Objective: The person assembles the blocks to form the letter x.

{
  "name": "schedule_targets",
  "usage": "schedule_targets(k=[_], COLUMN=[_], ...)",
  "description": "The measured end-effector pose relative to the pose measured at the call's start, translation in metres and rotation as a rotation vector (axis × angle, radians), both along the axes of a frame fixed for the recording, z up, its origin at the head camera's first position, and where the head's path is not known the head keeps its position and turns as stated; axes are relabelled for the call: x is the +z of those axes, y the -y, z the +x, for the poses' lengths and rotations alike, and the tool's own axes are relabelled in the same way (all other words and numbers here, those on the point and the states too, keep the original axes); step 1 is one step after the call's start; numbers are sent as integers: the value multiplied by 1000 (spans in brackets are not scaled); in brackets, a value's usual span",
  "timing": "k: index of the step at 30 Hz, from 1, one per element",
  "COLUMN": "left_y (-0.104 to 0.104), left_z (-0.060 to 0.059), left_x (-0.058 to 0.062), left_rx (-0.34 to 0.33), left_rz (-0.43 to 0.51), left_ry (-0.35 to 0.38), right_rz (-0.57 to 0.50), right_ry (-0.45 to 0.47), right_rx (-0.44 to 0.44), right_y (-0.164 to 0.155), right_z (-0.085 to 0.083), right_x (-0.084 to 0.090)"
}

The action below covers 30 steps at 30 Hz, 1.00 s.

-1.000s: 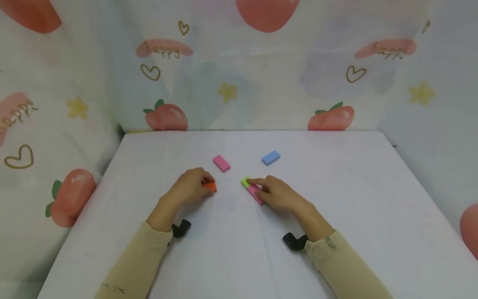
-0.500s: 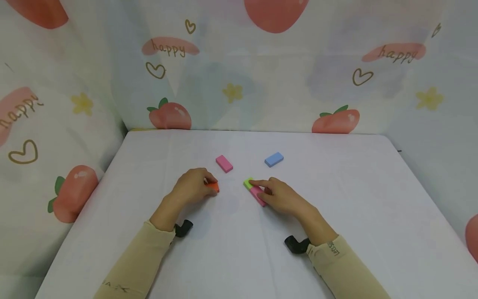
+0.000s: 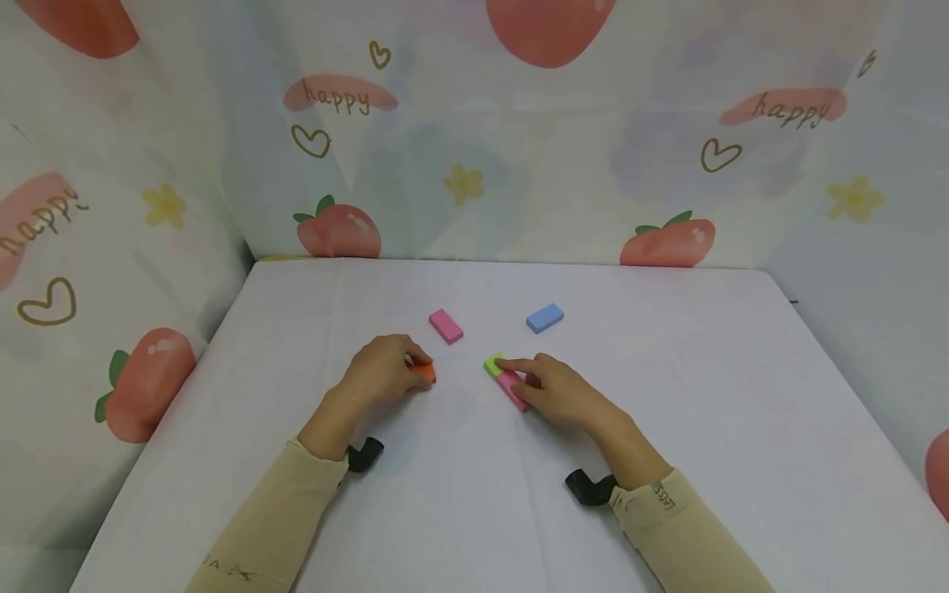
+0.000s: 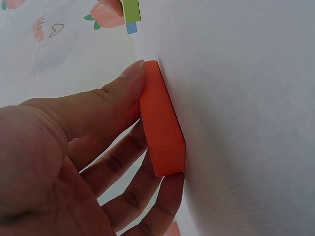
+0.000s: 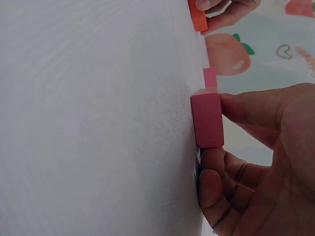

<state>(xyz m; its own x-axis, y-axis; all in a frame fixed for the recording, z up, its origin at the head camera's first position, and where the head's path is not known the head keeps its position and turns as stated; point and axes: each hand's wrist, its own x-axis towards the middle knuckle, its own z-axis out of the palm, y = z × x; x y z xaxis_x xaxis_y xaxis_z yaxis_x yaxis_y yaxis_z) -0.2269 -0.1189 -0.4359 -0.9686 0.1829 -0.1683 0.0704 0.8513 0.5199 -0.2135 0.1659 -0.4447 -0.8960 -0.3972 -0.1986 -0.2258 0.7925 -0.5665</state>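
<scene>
My left hand [image 3: 381, 369] grips an orange block [image 3: 426, 373] lying on the white table, left of centre. In the left wrist view its thumb presses one side of the orange block [image 4: 160, 113] and the other fingers curl behind it. Right of centre, a lime-green block [image 3: 492, 367] and a pink block [image 3: 508, 385] lie end to end in a slanting line. My right hand [image 3: 561, 390] holds the pink block, its index finger reaching onto the green one. The right wrist view shows thumb and curled fingers about the pink block [image 5: 208, 119].
Another pink block [image 3: 446, 326] lies beyond the left hand, and a blue block [image 3: 544, 318] sits farther back to the right. White cloth covers the table [image 3: 356, 527]. A printed curtain [image 3: 519, 165] stands behind the table's back edge.
The head view has shifted slightly, so everything sits a little farther right in it. Both hands keep their places on the blocks, and the blocks stay where they were.
</scene>
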Motion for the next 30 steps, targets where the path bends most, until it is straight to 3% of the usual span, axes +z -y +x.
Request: schedule_targets(k=[18,30], left_y=[-6,-9], left_z=[1,3], left_x=[-3,-1], left_rx=[40,23], left_rz=[35,36], left_ry=[10,-1], right_rz=[18,5], right_ry=[28,12], right_rx=[-33,-11], right_y=[1,0], right_z=[2,0], right_x=[1,0])
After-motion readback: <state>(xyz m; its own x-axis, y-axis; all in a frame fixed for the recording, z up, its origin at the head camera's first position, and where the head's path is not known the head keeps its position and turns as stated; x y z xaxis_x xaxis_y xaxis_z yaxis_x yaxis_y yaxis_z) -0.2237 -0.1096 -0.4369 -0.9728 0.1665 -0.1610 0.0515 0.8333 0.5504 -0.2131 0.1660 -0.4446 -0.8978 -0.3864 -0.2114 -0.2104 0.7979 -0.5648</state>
